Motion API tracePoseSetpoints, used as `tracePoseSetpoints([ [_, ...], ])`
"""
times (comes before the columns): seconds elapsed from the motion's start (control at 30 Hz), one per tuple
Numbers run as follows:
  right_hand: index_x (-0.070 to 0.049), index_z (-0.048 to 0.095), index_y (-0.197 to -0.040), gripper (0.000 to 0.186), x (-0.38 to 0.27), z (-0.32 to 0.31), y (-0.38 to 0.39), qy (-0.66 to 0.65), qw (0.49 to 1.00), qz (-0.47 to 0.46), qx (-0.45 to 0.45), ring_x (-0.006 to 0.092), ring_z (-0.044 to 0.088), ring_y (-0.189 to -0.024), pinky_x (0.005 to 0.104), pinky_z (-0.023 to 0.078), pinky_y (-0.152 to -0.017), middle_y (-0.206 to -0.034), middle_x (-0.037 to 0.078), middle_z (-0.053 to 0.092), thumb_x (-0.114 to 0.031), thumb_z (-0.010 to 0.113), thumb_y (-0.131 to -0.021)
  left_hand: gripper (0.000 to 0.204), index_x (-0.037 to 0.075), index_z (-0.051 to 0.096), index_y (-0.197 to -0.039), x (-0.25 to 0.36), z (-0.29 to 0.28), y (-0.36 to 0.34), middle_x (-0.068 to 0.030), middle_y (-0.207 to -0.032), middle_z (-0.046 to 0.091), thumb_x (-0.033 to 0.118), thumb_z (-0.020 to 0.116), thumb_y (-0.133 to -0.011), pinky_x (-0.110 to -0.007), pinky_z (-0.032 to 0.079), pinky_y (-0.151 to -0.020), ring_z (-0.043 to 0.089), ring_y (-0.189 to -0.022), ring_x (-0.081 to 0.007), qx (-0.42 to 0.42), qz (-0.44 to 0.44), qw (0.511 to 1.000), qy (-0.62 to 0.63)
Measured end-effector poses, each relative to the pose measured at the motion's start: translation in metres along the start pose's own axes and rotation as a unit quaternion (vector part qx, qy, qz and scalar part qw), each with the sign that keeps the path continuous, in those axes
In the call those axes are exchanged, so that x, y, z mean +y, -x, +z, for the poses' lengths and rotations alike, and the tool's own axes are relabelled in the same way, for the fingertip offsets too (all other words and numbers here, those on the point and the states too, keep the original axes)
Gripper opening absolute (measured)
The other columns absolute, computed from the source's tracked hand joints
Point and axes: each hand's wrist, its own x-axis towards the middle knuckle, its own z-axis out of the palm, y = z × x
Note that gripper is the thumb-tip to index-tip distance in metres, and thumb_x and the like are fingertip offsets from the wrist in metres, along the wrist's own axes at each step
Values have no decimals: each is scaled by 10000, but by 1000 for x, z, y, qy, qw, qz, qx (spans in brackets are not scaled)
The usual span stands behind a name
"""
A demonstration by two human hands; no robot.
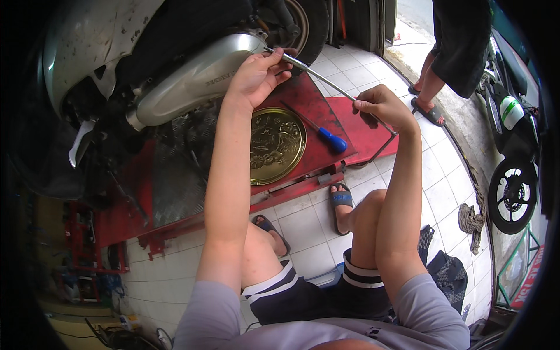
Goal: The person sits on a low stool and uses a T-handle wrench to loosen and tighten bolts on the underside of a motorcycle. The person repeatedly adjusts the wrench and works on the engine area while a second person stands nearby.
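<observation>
- Nearest to us, along the lower edge, is our own grey shirt, with our two bare arms stretching forward from its sleeves.
- We face a motorbike at the upper left, its long silver cover turned toward us.
- We see a red stand below the motorbike, running across the white tiled floor.
- Near the doorway at the upper right, we see the bare legs and black shorts of another person.
- We have a metal rod raised in front of us above the stand, slanting down to the right and bending sharply past our right hand; its far end is close to the silver cover, and we cannot tell whether they touch.
- We see a round golden plate lying on the stand, partly behind our left forearm.
- Just beside the plate we see a screwdriver with a blue handle.
- Our left hand pinches the rod's upper part between thumb and forefinger, the other fingers loosely bent.
- Our right hand curls its fingers closed around the rod's lower part.
</observation>
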Motion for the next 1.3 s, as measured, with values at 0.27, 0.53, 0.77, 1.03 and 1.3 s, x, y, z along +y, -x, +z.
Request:
tracePoseSetpoints([
  [0.27,60,637,-731,299,-28,33,-6,-7,1000,-11,-23,145,582,-463,273,449,-452,-553,81,608,-195,614,-884,169,9,648,-808,-19,51,-24,-34,-716,641,155,675,-891,-231,517,-500,590,-557,-107,388,158,906,64],
  [0.53,74,636,-718,312,-56,57,-10,55,997,-19,50,135,584,-439,245,437,-431,-525,77,596,-175,601,-902,244,-49,678,-841,-26,45,-30,-83,-695,670,163,601,-934,-249,496,-451,592,-517,-113,442,197,875,-34],
  [0.77,79,644,-708,313,-56,59,-12,91,992,-22,84,144,588,-440,270,461,-446,-542,98,614,-177,610,-885,276,-60,690,-824,-28,45,-33,-88,-680,670,170,591,-940,-267,500,-472,603,-531,-123,446,198,868,-88],
  [1.03,83,655,-733,276,-83,81,-1,35,994,12,100,182,636,-487,298,507,-489,-556,134,630,-147,609,-878,317,-50,694,-807,-30,36,-37,-59,-647,671,210,572,-940,-252,456,-543,615,-575,-97,456,196,853,-160],
  [1.3,70,638,-765,333,-84,102,-16,-165,984,-6,62,140,550,-427,270,446,-423,-554,90,594,-184,528,-950,299,-47,617,-1097,-46,41,40,-94,-910,691,190,466,-995,-224,471,-562,653,-705,-126,306,197,921,-138],
])
